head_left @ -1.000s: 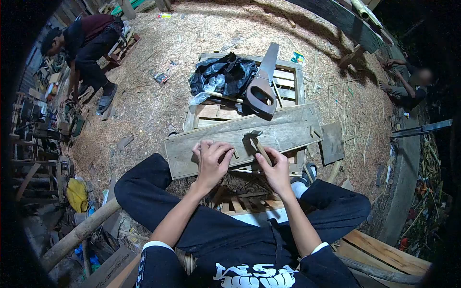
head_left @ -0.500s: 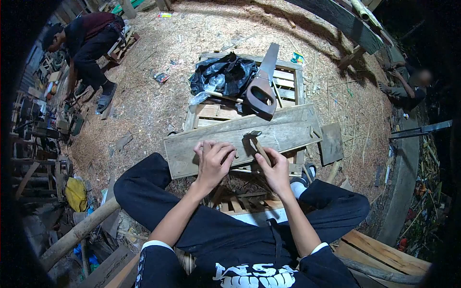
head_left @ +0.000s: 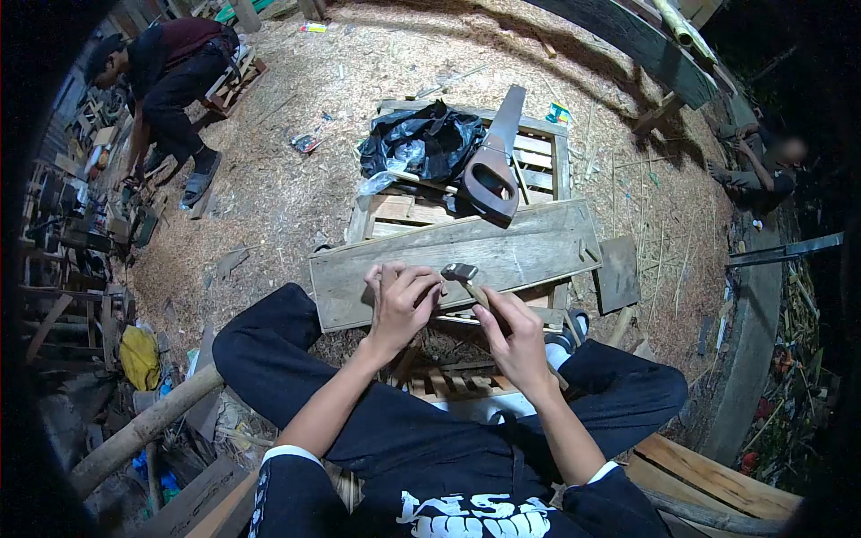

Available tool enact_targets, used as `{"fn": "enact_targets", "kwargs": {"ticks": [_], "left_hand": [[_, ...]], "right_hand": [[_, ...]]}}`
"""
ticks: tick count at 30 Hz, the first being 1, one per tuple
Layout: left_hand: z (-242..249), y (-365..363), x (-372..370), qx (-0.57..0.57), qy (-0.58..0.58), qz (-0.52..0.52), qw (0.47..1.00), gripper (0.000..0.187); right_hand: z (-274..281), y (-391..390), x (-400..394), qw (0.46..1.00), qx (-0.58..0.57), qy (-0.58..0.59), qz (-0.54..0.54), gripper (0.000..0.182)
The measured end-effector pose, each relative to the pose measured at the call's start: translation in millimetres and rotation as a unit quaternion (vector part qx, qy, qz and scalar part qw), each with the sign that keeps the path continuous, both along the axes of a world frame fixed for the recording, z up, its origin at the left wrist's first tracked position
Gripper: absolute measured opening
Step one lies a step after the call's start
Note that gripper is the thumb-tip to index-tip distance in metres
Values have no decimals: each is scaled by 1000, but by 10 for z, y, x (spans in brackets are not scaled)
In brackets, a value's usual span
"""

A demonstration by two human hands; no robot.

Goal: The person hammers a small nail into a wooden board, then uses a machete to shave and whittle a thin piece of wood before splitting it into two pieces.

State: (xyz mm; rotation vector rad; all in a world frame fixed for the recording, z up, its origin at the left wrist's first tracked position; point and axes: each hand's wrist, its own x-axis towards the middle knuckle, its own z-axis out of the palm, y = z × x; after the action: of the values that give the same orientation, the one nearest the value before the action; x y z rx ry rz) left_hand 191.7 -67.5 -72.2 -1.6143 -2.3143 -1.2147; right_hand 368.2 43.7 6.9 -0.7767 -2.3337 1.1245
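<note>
A long weathered wooden board (head_left: 529, 247) lies aslant across a slatted pallet in front of me. My left hand (head_left: 401, 303) rests on the board's near left part, fingers bent and pinched together; what they hold is too small to make out. In my right hand (head_left: 514, 334) is a hammer (head_left: 460, 271), gripped by its wooden handle. The hammer's head hovers over the board, just right of my left fingertips. A thin stick (head_left: 587, 251) lies at the board's right end.
Behind the board, a handsaw (head_left: 491, 170) and a black plastic bag (head_left: 421, 139) lie on the pallet (head_left: 359, 220). A flat panel (head_left: 618, 273) sits at the right. One person (head_left: 175, 85) bends over at the left; another (head_left: 758, 170) sits at far right. Wood shavings cover the ground.
The hammer's head has come down toward me and slightly left, nearer my left fingertips. My right hand has shifted a little toward me. My left hand stays almost in place.
</note>
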Motion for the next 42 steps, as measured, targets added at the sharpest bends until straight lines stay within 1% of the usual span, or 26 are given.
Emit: {"fn": "enact_targets", "kwargs": {"ticks": [3,5,7,9,10,11,13,15,17,19,21,23,25,26,27,29,31,33,34,37,39,42], "left_hand": [[-14,4,10,9,-2,2,1000,19],[-42,2,-5,2,6,3,1000,19],[6,3,-3,6,2,1,1000,18],[14,-1,9,5,-3,-1,1000,18],[-6,1,1,4,0,2,1000,18],[-25,2,-1,4,3,5,1000,18],[-13,-4,8,1,0,2,1000,17],[-15,-1,-6,-3,-4,5,1000,17],[-17,-2,-1,4,-3,-3,1000,17],[-6,-8,1,1,-5,1,1000,17],[-9,2,-11,0,-4,6,1000,18],[-41,-14,-10,-5,0,6,1000,18],[-5,-23,-2,-2,0,7,1000,18],[13,-9,-4,5,2,4,1000,17],[-1,-7,-3,6,3,2,1000,17],[-41,-13,-12,0,11,7,1000,16],[-42,-2,-12,5,-1,6,1000,15],[-50,-17,1,6,-17,5,1000,15],[-49,-15,1,5,-20,5,1000,15],[-51,-23,-3,-7,-11,5,1000,16],[-38,-16,-17,-20,2,8,1000,17],[-11,-22,0,-4,-26,1,1000,17]], "right_hand": [[44,-37,13,1000,14,-25,-9,31],[19,-18,19,996,31,-86,21,32],[72,-26,0,997,21,-80,14,32],[47,-65,5,999,15,-29,-15,33],[1,-58,12,999,19,-26,-5,35],[-23,-45,24,999,20,-25,-5,35],[-31,-22,28,995,61,-70,27,36],[10,-40,14,997,51,-50,22,35],[45,-86,-2,999,33,14,-9,32],[-42,-79,16,999,44,12,-10,32],[-77,-44,31,995,60,-70,28,34],[-51,-62,28,996,52,-65,27,34],[-26,-93,16,999,36,2,-10,34],[-31,-83,8,999,43,7,-8,34],[-54,-70,17,999,44,7,-9,34],[-105,-32,21,995,70,-66,29,34],[-19,-50,-7,996,62,-63,29,32],[18,-74,-8,999,44,-9,-7,33],[7,-78,-3,999,43,-9,-7,33],[-87,-45,17,996,58,-63,24,33],[-86,-29,10,995,70,-58,30,33],[11,-87,-25,998,54,14,-12,34]]}}
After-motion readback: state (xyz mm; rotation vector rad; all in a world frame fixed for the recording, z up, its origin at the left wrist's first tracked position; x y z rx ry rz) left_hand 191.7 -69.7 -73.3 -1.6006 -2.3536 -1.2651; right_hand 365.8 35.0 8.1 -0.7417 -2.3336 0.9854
